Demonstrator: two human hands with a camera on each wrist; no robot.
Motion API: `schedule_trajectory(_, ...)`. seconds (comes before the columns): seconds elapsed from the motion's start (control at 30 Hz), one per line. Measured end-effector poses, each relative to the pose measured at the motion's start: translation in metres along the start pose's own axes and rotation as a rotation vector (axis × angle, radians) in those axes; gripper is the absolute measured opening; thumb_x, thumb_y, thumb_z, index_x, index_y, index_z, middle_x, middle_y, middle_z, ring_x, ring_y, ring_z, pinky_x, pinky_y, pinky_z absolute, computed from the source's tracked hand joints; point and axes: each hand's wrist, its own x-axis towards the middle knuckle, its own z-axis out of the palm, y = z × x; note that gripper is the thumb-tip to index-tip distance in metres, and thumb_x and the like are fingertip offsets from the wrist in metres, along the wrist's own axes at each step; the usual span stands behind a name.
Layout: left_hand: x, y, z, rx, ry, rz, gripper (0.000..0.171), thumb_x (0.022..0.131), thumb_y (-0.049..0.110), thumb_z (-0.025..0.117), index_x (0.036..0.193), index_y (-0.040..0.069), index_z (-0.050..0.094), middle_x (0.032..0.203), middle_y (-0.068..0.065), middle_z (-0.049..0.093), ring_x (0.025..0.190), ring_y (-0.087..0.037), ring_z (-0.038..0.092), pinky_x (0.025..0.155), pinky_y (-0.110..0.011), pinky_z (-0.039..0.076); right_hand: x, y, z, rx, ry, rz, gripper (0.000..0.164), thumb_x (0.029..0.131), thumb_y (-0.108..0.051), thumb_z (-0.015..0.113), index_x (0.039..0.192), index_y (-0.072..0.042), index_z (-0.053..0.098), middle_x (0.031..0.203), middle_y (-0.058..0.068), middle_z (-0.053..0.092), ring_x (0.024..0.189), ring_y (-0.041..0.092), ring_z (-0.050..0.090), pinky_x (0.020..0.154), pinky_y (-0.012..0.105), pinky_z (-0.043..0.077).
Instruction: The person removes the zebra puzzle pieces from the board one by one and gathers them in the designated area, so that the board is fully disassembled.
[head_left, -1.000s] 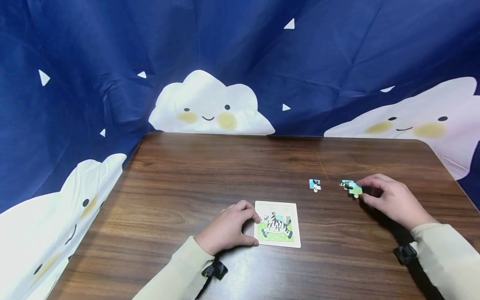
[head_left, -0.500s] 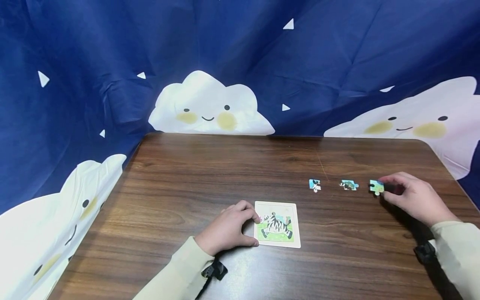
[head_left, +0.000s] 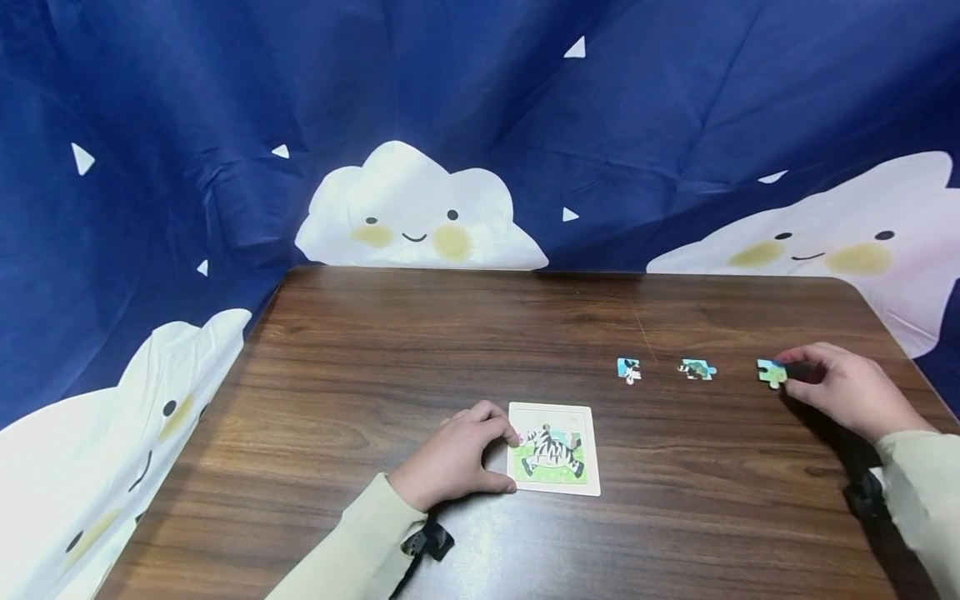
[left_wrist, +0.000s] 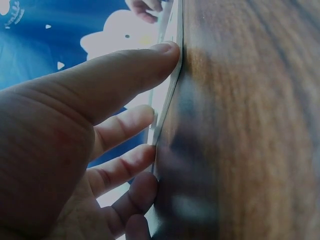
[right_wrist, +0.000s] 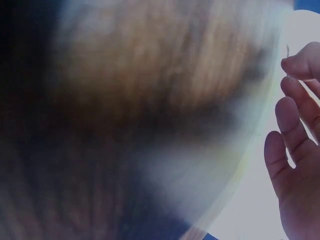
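Observation:
A square puzzle board (head_left: 592, 458) with a pale frame and a zebra picture lies on the table. My left hand (head_left: 465, 454) rests against its left side, with the thumb near the front corner and the index fingertip higher up the same edge. The left wrist view shows the thumb (left_wrist: 150, 62) and fingertips along the board's thin edge. Farther right, my right hand (head_left: 855, 387) pinches a blue-green puzzle piece (head_left: 770, 373) between thumb and index finger. Seen from the right wrist, that piece (right_wrist: 288, 51) is only a thin sliver at the fingertips.
Two loose puzzle pieces lie between the board and my right hand: a blue one with black and white (head_left: 629, 370) and a dark-patterned one (head_left: 697, 369). The brown wooden table (head_left: 360, 350) meets a blue cloud-print curtain (head_left: 622, 125) at its back edge.
My right hand has moved right with the blue-green piece, away from the dark-patterned piece that it was touching or overlapping. My left hand and the board have stayed put.

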Motion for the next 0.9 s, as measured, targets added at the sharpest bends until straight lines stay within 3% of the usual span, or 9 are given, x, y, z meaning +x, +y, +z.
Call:
schedule_trajectory(0.17,-0.0001,-0.0008,0.0012,-0.003,0.003,0.002,0.046,0.072,0.040,0.089,0.111,0.027,0.068,0.120,0.012,0.054,0.107,-0.013,0.055,0.098,-0.042,0.042,0.0028,0.0000,-0.0008,-0.004,-0.032,0.010,0.035,0.080,-0.005,0.077,0.112,0.005,0.065,0.106,0.032,0.064,0.088,0.041,0.062,0.068,0.044,0.042)
schedule_trajectory(0.47,-0.0004,-0.0004,-0.0003,-0.005,0.001,-0.002,0.046,0.073,0.040,0.088,0.112,0.027,0.068,0.120,0.012,0.054,0.107,-0.014,0.055,0.098,-0.042,0.042,0.0053,-0.0007,-0.0008,-0.021,-0.061,-0.013,0.032,0.080,-0.004,0.076,0.109,0.006,0.065,0.099,0.029,0.066,0.083,0.036,0.062,0.067,0.043,0.043)
schedule_trajectory(0.63,-0.0007,-0.0003,-0.0009,-0.010,0.003,-0.004,0.046,0.072,0.040,0.089,0.111,0.027,0.068,0.120,0.013,0.054,0.106,-0.013,0.055,0.096,-0.041,0.043,0.0054,0.0005,0.0006,-0.007,-0.083,0.004,0.033,0.082,-0.001,0.072,0.112,0.009,0.063,0.106,0.034,0.063,0.089,0.046,0.062,0.071,0.054,0.046)
schedule_trajectory(0.9,-0.0007,-0.0013,0.0011,-0.014,0.008,-0.006,0.045,0.073,0.041,0.088,0.110,0.027,0.067,0.118,0.013,0.054,0.104,-0.012,0.054,0.096,-0.041,0.043,-0.0026,-0.0043,0.0017,0.008,-0.012,0.010,0.030,0.083,-0.002,0.071,0.111,0.007,0.064,0.107,0.033,0.062,0.095,0.048,0.060,0.075,0.056,0.042)
